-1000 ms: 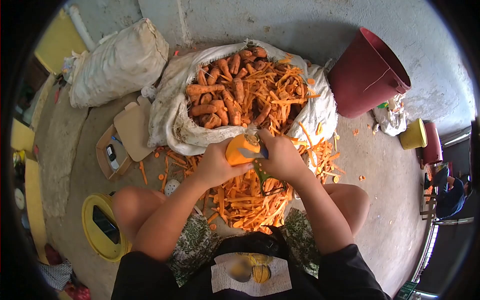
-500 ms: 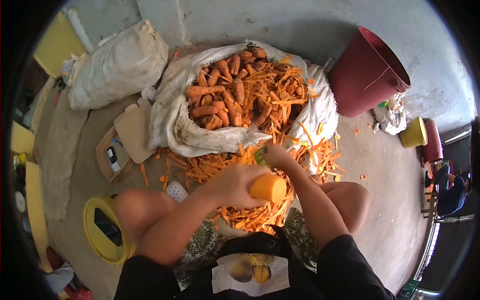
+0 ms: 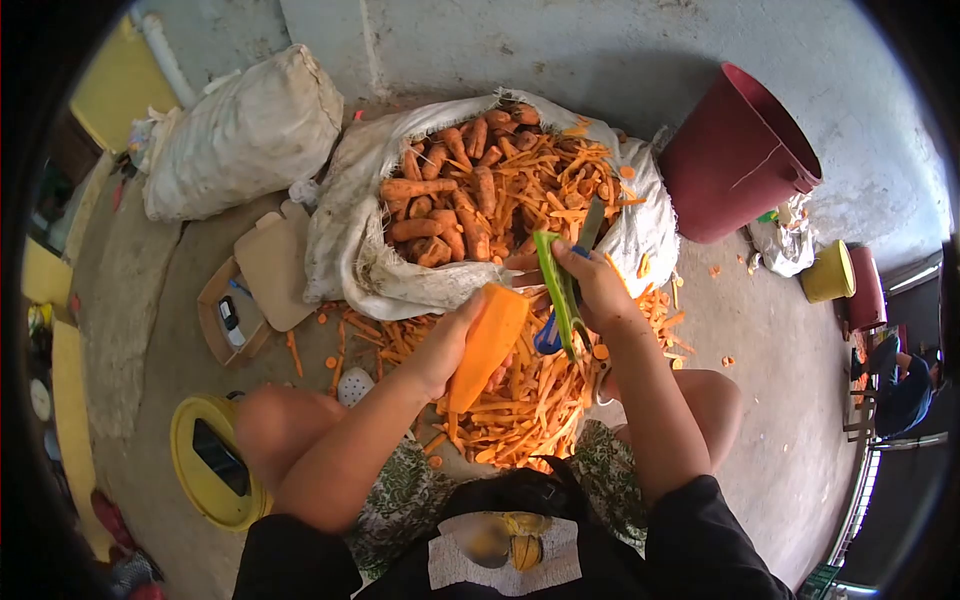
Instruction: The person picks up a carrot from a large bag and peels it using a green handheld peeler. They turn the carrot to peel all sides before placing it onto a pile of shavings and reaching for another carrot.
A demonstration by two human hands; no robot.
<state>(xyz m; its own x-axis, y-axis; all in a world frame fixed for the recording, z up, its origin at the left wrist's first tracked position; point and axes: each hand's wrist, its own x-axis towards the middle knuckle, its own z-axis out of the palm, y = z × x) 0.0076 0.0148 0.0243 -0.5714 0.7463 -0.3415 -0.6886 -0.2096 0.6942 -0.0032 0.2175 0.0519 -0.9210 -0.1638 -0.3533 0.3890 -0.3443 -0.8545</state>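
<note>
A peeled bright-orange carrot (image 3: 490, 348) is in my left hand (image 3: 450, 350), tilted, its fingers wrapped round the left side. My right hand (image 3: 600, 290) grips a green peeler (image 3: 552, 268) together with a knife (image 3: 592, 222); the blade points up and away, and its blue handle shows below the fingers. Peeler and carrot are apart. Beneath both hands lies a heap of carrot peelings (image 3: 520, 415). Just beyond, an open white sack (image 3: 390, 285) holds unpeeled carrots (image 3: 465, 215) on its left and loose peelings on its right.
A full white sack (image 3: 245, 135) leans at the back left. An open cardboard box (image 3: 225, 310) holds small items. On a yellow bucket (image 3: 188, 470) by my left knee lies a phone (image 3: 220, 455). A maroon bin (image 3: 725, 165) stands back right; another person (image 3: 900, 395) sits far right.
The carrot has turned from end-on to lengthwise and moved slightly left. My right hand has come nearer and right, with the peeler and knife now plainly showing.
</note>
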